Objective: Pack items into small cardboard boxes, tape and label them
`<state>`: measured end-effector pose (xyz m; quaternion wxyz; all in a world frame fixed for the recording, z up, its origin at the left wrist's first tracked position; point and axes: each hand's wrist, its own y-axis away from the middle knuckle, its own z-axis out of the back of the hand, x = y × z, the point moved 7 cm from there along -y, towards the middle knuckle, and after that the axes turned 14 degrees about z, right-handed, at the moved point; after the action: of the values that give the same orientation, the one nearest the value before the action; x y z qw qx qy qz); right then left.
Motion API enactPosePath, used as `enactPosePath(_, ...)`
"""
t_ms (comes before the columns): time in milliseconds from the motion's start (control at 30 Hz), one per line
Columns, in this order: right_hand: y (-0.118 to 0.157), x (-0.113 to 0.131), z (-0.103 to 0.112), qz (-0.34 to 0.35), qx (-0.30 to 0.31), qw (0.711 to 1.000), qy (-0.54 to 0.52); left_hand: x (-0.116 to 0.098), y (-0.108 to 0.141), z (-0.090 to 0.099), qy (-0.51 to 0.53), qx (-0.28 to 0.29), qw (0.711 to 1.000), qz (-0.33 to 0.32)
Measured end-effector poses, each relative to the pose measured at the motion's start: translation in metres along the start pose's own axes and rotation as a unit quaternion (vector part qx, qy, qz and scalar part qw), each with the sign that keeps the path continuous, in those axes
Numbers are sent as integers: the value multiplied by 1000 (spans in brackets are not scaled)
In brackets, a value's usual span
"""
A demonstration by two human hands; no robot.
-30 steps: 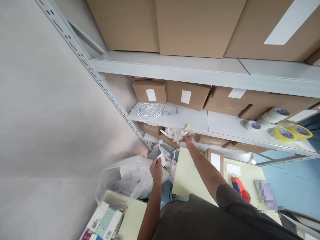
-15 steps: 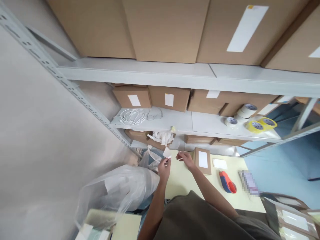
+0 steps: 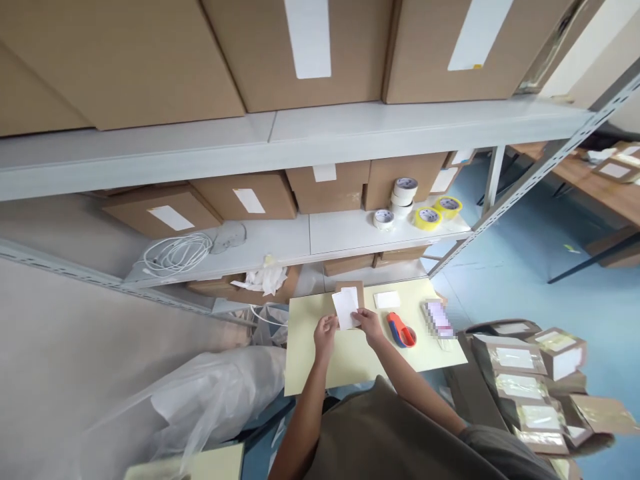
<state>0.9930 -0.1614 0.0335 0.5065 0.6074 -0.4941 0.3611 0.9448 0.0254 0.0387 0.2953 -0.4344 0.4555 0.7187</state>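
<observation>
A white paper label (image 3: 345,311) is pinched in my right hand (image 3: 369,324), whose fingers grip its right edge. It looks like two overlapping pieces. My left hand (image 3: 325,335) has its fingers curled together at the label's lower left edge; whether they pinch it or something small cannot be made out. Behind the label a small cardboard box (image 3: 357,288) lies on the pale yellow table (image 3: 320,360), partly covered by the paper. To the right of my right hand are a red and blue tape dispenser (image 3: 401,331) and a stack of white labels (image 3: 387,299).
A phone (image 3: 438,319) lies near the table's right end. Tape rolls (image 3: 400,203) and a coiled white cable (image 3: 177,255) sit on the shelf (image 3: 280,243). A large clear plastic bag (image 3: 225,383) stands at left. Packed boxes (image 3: 540,393) fill the floor at right.
The view has turned to the right. My right hand, earlier apart from any paper, now holds the white label over the box. A white piece near my left hand is no longer seen there.
</observation>
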Motion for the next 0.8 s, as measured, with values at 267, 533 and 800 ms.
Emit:
enactPosePath(267, -20, -37, 47, -44, 18, 998, 30, 27, -11, -48, 23, -36, 996, 72)
enactPosePath(533, -54, -40, 70, -6, -26, 958, 287, 22, -46, -72, -179, -71, 975, 108)
enactPosePath(800, -54, -59, 74, -19, -44, 942, 332, 39, -55, -81, -251, -34, 960, 123)
